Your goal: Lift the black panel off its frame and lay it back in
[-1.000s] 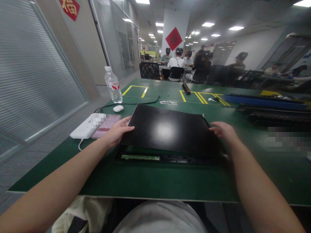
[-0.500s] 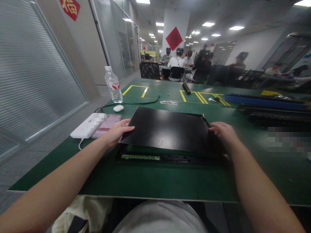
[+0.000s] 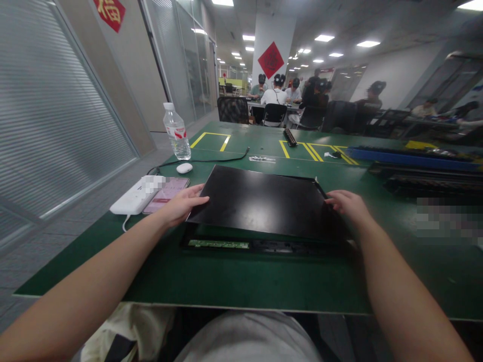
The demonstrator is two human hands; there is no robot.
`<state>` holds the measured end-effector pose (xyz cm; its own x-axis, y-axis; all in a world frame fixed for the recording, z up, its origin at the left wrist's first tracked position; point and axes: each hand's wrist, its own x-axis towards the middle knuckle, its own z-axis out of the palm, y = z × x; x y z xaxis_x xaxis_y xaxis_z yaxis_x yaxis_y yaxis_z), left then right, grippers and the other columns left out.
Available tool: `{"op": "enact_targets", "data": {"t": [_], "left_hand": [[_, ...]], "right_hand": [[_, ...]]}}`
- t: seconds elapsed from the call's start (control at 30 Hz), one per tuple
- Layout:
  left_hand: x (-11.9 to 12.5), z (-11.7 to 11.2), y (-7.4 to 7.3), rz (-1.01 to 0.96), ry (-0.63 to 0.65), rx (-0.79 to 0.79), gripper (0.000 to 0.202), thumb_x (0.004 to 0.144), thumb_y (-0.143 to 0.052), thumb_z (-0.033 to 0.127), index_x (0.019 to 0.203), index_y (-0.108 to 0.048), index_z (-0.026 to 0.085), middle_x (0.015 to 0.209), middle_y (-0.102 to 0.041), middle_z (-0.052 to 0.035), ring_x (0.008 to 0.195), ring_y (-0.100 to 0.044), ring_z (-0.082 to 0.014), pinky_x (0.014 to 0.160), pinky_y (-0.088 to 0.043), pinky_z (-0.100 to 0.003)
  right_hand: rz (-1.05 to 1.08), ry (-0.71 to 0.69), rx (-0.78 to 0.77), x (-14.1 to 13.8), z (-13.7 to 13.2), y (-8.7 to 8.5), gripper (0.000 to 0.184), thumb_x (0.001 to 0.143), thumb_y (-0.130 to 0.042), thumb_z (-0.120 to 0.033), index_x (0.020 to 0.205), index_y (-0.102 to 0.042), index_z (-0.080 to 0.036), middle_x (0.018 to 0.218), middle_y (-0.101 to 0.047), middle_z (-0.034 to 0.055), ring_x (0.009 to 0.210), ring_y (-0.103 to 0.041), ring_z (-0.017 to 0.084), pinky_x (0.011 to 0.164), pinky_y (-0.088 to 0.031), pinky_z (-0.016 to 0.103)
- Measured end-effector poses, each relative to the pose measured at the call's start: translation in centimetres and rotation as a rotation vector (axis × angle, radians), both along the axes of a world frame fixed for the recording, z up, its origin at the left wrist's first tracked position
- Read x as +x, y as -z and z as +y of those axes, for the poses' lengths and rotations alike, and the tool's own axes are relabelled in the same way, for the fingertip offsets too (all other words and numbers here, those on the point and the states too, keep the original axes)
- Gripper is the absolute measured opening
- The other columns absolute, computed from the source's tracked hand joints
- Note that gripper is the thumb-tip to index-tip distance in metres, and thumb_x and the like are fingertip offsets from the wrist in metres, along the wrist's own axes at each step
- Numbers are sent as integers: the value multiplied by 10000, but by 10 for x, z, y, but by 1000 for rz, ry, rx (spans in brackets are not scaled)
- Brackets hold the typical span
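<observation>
Between my hands a glossy black screen panel (image 3: 260,201) is tilted, its near edge apart from the black frame (image 3: 298,247) under it. A green circuit board strip (image 3: 219,244) shows along the near side of that frame. My left hand (image 3: 188,202) grips the panel's left edge, thumb on top and fingers behind. At the opposite side, my right hand (image 3: 345,203) has its fingertips pinched at the panel's right edge, close to the frame's raised corner. The undersides of the fingers on both hands are hidden.
Left of the panel are a phone (image 3: 166,195), a white power bank (image 3: 136,195), a white earbud case (image 3: 184,168) and a water bottle (image 3: 176,133). A black cable (image 3: 211,161) crosses behind. Blue and black strips (image 3: 411,156) lie at right. Several people sit farther back.
</observation>
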<state>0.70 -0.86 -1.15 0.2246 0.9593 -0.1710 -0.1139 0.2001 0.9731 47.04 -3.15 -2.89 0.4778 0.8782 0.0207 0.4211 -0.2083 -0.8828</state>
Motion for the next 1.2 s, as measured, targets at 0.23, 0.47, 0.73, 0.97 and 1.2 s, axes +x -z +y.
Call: {"op": "enact_targets", "data": {"t": [0.23, 0.47, 0.73, 0.97, 1.2], "left_hand": [[1, -2, -1, -22, 27, -11, 597, 661, -831, 38, 1230, -696, 154, 1063, -813, -130, 975, -782, -269, 822, -636, -289], [2, -3, 0, -9, 13, -11, 598, 667, -818, 23, 1236, -699, 161, 1049, -819, -116, 940, -789, -263, 774, -645, -282], [1, -2, 1, -14, 14, -1, 595, 672, -813, 12, 1238, -693, 149, 1060, -817, -121, 915, -795, -250, 741, -649, -264], [0, -2, 3, -18, 10, 4, 586, 672, -807, 1, 1226, -697, 156, 1037, -822, -113, 917, -797, -254, 749, -656, -268], [-1, 0, 7, -17, 23, 9, 598, 685, -797, 5, 1250, -681, 162, 1077, -814, -120, 937, -794, -259, 800, -654, -296]], "right_hand": [[-70, -32, 12, 5, 3, 7, 307, 700, -668, -446, 831, -732, -175, 824, -754, 113, 588, -559, 161, 527, -410, 279], [-183, -35, -9, 3, 1, 7, 299, 705, -671, -431, 858, -748, -186, 794, -745, 76, 607, -578, 166, 622, -455, 311], [-238, -32, -23, -1, -1, 3, 274, 709, -678, -410, 853, -748, -187, 717, -719, 60, 615, -605, 190, 646, -468, 329], [-310, -35, -36, 3, 1, 6, 283, 722, -672, -421, 871, -761, -197, 731, -733, 64, 624, -624, 200, 648, -466, 333], [-379, 6, -40, 10, 5, 10, 204, 690, -688, -356, 822, -767, -221, 772, -751, 61, 734, -668, 233, 699, -484, 345]]}}
